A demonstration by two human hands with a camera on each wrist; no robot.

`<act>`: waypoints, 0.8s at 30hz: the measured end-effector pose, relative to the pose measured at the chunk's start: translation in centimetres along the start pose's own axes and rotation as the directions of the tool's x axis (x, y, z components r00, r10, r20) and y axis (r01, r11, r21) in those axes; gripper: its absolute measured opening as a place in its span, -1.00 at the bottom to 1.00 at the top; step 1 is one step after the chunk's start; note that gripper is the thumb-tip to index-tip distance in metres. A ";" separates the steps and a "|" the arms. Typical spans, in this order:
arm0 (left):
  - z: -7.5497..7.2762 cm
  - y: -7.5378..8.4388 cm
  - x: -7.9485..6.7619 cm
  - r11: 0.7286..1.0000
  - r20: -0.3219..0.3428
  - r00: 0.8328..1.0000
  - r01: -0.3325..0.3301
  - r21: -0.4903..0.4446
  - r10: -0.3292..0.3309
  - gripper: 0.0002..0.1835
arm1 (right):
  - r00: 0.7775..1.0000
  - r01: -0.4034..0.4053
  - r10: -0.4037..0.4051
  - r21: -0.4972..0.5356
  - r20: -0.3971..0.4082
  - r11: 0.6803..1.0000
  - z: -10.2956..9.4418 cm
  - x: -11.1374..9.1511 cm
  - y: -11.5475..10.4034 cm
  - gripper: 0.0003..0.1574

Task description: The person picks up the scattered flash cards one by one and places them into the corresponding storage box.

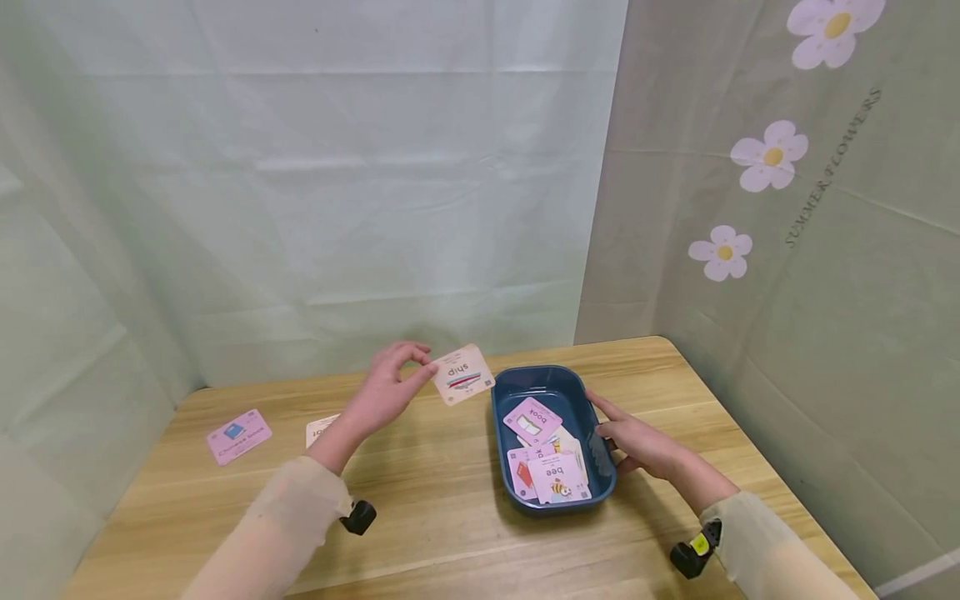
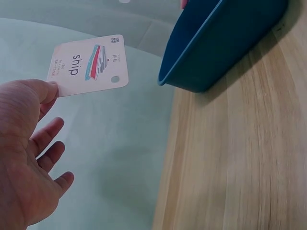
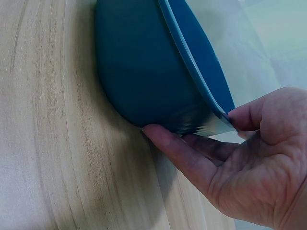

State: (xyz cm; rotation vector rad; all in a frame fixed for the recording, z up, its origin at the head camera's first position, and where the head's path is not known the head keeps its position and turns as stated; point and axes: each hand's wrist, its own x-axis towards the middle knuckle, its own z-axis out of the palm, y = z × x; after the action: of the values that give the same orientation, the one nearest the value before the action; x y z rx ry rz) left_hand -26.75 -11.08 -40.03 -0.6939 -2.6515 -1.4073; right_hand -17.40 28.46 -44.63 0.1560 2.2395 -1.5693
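My left hand (image 1: 386,390) pinches a white card (image 1: 463,375) by its edge between thumb and forefinger, raised over the back of the table. The card reads "ship" and carries a picture of a ship; in the left wrist view the other fingers are spread loosely below it. Just right of the card is a deep blue plastic bin (image 1: 504,462). Inside lie several cards, among them a pink "book" card (image 1: 533,421) and a "bee" card (image 1: 558,478). My right hand (image 1: 637,437) holds the bin's right side, thumb at the rim, fingers against the outer wall (image 3: 139,62).
A pink "Chinese book" card (image 1: 238,436) lies at the left of the wooden table (image 1: 420,533). Another card (image 1: 318,427) is partly hidden behind my left forearm. A pale curtain (image 1: 375,167) hangs behind the table, and a flowered one (image 1: 840,333) along the right.
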 end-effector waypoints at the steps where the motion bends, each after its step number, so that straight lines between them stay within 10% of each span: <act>1: 0.1 0.0 0.0 1.000 0.000 1.000 -0.002 -0.001 0.002 -0.79 | 1.000 -0.001 0.001 0.001 -0.001 1.000 0.0 0.0 0.0 -0.10; 24: 3.1 2.1 1.0 0.999 0.037 0.999 -0.027 -0.025 0.027 -0.79 | 1.000 0.002 -0.002 -0.012 -0.003 1.000 0.0 -0.1 -0.1 -0.10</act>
State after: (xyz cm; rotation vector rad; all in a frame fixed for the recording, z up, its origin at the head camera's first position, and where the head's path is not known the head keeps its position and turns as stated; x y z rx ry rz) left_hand -26.27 -7.19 -39.96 -0.7628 -2.6462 -1.4368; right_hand -17.33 28.44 -44.51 0.1527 2.2516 -1.5576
